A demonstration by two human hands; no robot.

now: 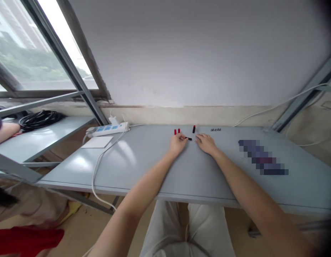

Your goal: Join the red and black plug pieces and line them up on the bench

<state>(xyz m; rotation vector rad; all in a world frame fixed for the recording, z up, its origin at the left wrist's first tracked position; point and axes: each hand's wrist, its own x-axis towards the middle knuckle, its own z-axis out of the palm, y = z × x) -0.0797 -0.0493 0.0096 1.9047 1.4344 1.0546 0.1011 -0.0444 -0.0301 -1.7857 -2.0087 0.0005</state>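
Observation:
In the head view my left hand point(178, 142) is pinched on a small black cylinder point(189, 139), whose kind is too small to make out. Two small red cylinders point(177, 131) stand just beyond that hand. My right hand point(206, 142) rests on the table a little to the right, fingers stretched and apart, with nothing visible in it. Between and beyond the hands stands a black cylinder with a red top point(193, 129). A short row of several small dark metallic pieces point(215, 130) lies farther right, near the wall.
A white power strip point(108, 129) and a flat white box point(97, 142) lie on the left of the grey table point(144, 157). A white cable point(97, 160) crosses the front edge. A blurred-out object point(263, 157) lies at right. Another person's arm point(7, 132) shows far left.

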